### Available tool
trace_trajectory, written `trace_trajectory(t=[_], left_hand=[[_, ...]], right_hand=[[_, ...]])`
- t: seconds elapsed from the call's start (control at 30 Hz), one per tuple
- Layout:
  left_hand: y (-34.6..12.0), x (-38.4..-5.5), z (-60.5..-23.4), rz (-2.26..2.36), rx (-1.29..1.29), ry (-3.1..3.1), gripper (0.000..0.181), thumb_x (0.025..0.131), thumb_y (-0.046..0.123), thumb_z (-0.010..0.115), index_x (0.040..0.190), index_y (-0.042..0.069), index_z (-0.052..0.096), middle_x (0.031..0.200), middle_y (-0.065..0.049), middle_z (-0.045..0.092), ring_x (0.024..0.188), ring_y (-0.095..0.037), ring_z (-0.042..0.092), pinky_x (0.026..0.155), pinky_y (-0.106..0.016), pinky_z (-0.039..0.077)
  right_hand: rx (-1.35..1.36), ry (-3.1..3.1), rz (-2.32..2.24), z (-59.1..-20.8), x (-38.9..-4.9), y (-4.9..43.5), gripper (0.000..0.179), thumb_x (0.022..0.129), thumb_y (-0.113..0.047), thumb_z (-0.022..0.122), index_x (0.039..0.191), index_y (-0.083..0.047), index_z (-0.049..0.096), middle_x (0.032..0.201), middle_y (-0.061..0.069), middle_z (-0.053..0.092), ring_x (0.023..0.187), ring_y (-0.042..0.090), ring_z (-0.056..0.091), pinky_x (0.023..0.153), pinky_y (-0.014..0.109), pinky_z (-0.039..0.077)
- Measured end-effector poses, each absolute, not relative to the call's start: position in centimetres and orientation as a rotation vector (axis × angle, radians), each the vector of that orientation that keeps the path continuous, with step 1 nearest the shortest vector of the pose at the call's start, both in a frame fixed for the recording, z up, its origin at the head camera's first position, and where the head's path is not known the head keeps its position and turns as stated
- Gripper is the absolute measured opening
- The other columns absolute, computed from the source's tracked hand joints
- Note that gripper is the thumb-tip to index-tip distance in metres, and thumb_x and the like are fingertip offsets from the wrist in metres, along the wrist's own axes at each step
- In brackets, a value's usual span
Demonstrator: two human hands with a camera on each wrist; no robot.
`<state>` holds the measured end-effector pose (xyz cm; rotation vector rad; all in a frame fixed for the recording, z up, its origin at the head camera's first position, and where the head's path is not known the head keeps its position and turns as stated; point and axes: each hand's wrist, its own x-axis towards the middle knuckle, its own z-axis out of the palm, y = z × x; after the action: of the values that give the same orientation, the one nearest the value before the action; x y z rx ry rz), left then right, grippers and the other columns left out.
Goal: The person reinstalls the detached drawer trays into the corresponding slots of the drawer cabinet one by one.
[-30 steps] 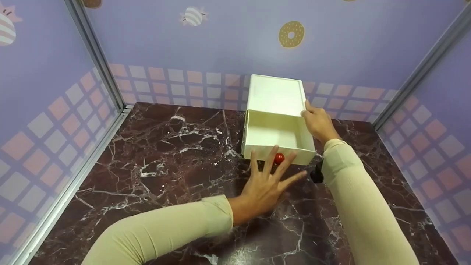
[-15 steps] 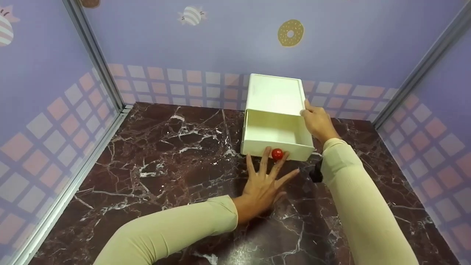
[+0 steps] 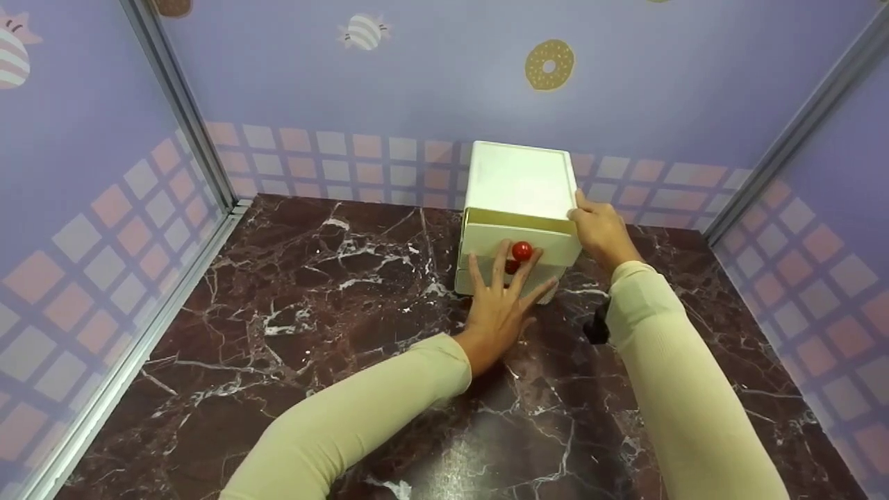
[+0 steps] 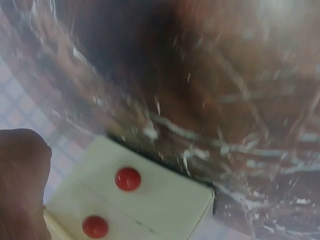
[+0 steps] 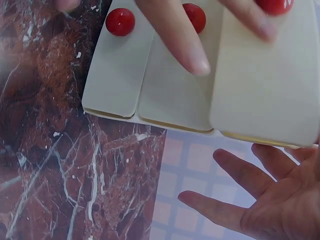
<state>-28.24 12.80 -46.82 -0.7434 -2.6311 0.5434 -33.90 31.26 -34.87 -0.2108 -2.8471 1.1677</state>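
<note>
A small white cabinet [image 3: 521, 173] stands near the back wall, its top drawer [image 3: 559, 246] pulled out a little. Red round knobs mark the drawer fronts, the top one [image 3: 521, 251] showing between two fingers of my left hand [image 3: 496, 312]. Those fingers are spread straight against the drawer front. My right hand [image 3: 603, 229] holds the cabinet's upper right edge, thumb on top and fingers along the side. In the right wrist view its fingers [image 5: 232, 172] spread beside the cabinet, and two lower drawers [image 5: 117, 70] sit in line. Part of my left hand [image 4: 22, 185] appears in the left wrist view.
Dark red marble-patterned surface [image 3: 333, 298] with white veins lies under everything. A purple back wall [image 3: 444, 76] with printed sweets and side walls with grey metal corner strips [image 3: 187, 104] enclose it. Something black [image 3: 596, 326] sits at my right cuff.
My left hand has moved forward, and the top drawer has slid most of the way into the cabinet. My right hand has stayed at the cabinet's edge.
</note>
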Motion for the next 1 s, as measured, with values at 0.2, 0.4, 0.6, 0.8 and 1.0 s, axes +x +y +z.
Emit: trace_trajectory(t=[0.2, 0.4, 0.6, 0.8, 1.0], left_hand=[[13.0, -30.4, -45.3, 0.598, -0.704, -2.711, 0.082, 0.097, 0.075, 0.037, 0.159, 0.051, -0.011, 0.169, 0.001, -0.028, 0.158, -0.044, -0.01, 0.116, -0.081, 0.01], [12.7, -30.7, -44.9, 0.586, -0.715, -2.72, 0.083, 0.097, 0.075, 0.038, 0.16, 0.049, -0.01, 0.17, 0.003, -0.026, 0.158, -0.043, -0.008, 0.116, -0.08, 0.011], [12.0, -31.1, -45.1, 0.546, -0.758, -2.692, 0.081, 0.099, 0.071, 0.038, 0.162, 0.046, -0.006, 0.171, 0.004, -0.023, 0.158, -0.044, -0.007, 0.114, -0.082, 0.007], [10.1, -31.8, -45.6, 0.323, -0.903, -2.546, 0.071, 0.105, 0.056, 0.037, 0.165, 0.03, 0.011, 0.173, 0.003, 0.015, 0.159, -0.038, 0.01, 0.115, -0.081, 0.01], [5.3, -33.0, -46.1, 0.223, -1.033, -2.224, 0.053, 0.106, 0.045, 0.041, 0.147, 0.014, 0.052, 0.145, -0.007, 0.061, 0.136, -0.031, 0.056, 0.114, -0.067, 0.037]], right_hand=[[-0.211, -2.83, 1.235, -34.7, -34.0, 30.9, 0.052, 0.102, -0.022, 0.045, 0.153, -0.011, 0.042, 0.157, 0.017, 0.043, 0.135, 0.034, 0.047, 0.118, 0.051, 0.038], [-0.226, -2.798, 1.323, -34.7, -34.1, 30.6, 0.054, 0.102, -0.02, 0.046, 0.155, -0.012, 0.037, 0.162, 0.017, 0.036, 0.146, 0.036, 0.04, 0.122, 0.051, 0.035], [-0.179, -2.811, 1.237, -35.2, -34.3, 30.5, 0.054, 0.103, -0.024, 0.043, 0.156, -0.014, 0.036, 0.163, 0.011, 0.034, 0.149, 0.035, 0.037, 0.124, 0.052, 0.031], [-0.11, -2.847, 1.123, -35.9, -34.2, 31.0, 0.058, 0.107, -0.036, 0.035, 0.161, -0.018, 0.024, 0.165, 0.012, 0.029, 0.152, 0.039, 0.031, 0.126, 0.054, 0.024], [-0.005, -2.873, 1.056, -37.5, -33.2, 33.5, 0.069, 0.108, -0.055, 0.017, 0.164, -0.016, 0.003, 0.169, 0.014, 0.015, 0.156, 0.042, 0.017, 0.129, 0.056, 0.012]])
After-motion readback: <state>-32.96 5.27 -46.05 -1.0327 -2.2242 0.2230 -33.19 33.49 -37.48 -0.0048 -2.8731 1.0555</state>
